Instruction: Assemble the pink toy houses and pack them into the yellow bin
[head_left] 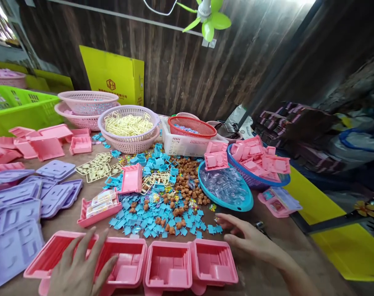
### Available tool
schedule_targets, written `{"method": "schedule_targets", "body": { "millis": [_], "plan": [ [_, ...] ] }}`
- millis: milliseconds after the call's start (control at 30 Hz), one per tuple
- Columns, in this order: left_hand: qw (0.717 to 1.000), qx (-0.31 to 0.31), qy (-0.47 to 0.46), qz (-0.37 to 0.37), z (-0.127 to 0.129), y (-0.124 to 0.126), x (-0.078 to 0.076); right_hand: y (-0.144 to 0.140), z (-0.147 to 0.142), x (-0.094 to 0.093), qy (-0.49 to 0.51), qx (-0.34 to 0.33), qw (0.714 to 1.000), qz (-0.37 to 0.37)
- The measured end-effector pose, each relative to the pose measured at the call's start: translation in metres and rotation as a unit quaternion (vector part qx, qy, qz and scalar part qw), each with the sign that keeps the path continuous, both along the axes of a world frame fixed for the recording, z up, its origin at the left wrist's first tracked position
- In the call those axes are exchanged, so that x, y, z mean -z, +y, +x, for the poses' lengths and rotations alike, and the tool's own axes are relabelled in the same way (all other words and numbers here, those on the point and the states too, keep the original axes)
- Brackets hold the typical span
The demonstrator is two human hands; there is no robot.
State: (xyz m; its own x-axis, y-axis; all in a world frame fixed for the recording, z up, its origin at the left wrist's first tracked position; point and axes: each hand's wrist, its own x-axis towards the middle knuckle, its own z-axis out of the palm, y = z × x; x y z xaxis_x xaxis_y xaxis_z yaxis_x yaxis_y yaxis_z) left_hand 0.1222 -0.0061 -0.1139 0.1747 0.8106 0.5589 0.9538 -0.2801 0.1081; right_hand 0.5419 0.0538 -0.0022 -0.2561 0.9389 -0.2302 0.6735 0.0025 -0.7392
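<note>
My left hand (79,263) lies with its fingers spread over a pink plastic box (125,259) at the left of a row along the table's near edge. Two more pink boxes, one in the middle (168,265) and one at the right end (213,261), continue the row, their hollow sides up. Above the right end hovers my right hand (247,238), thumb and fingers apart, beside the small blue plastic pieces (187,222). I make out nothing held in it. Just beyond the row, a pink tray (102,207) holds a clear-wrapped packet.
Purple panels (17,242) lie stacked at left. Brown bear-shaped pieces (190,172) are heaped mid-table. A blue basket (227,189) holds clear parts; behind it, another basket (255,181) holds pink parts. A lilac basket (128,123) of cream frames stands at the back.
</note>
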Motion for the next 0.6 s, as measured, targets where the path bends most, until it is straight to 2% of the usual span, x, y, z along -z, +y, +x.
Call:
{"method": "schedule_targets", "body": {
  "millis": [67,167,233,300,433,500,600],
  "plan": [
    [0.999,0.008,0.029,0.027,0.01,0.002,-0.005,0.013,-0.015,0.003,-0.01,-0.013,0.999,0.041],
    [0.998,0.03,0.038,0.033,0.017,0.001,-0.012,0.029,-0.035,0.01,-0.029,-0.069,0.992,0.097],
    [0.999,0.038,0.018,0.007,0.017,-0.001,-0.014,0.041,-0.046,0.014,-0.058,-0.107,0.985,0.122],
    [0.999,0.008,-0.025,-0.023,0.015,-0.002,-0.013,0.053,-0.056,0.019,-0.099,-0.126,0.978,0.136],
    [0.991,-0.028,-0.096,-0.087,0.008,0.003,-0.011,0.078,-0.073,0.031,-0.229,-0.105,0.955,0.158],
    [0.991,-0.031,-0.091,-0.092,0.005,0.008,-0.019,0.087,-0.081,0.038,-0.316,-0.089,0.93,0.166],
    [0.995,-0.028,-0.033,-0.093,0.009,0.025,-0.043,0.094,-0.088,0.047,-0.392,-0.084,0.901,0.165]
  ]
}}
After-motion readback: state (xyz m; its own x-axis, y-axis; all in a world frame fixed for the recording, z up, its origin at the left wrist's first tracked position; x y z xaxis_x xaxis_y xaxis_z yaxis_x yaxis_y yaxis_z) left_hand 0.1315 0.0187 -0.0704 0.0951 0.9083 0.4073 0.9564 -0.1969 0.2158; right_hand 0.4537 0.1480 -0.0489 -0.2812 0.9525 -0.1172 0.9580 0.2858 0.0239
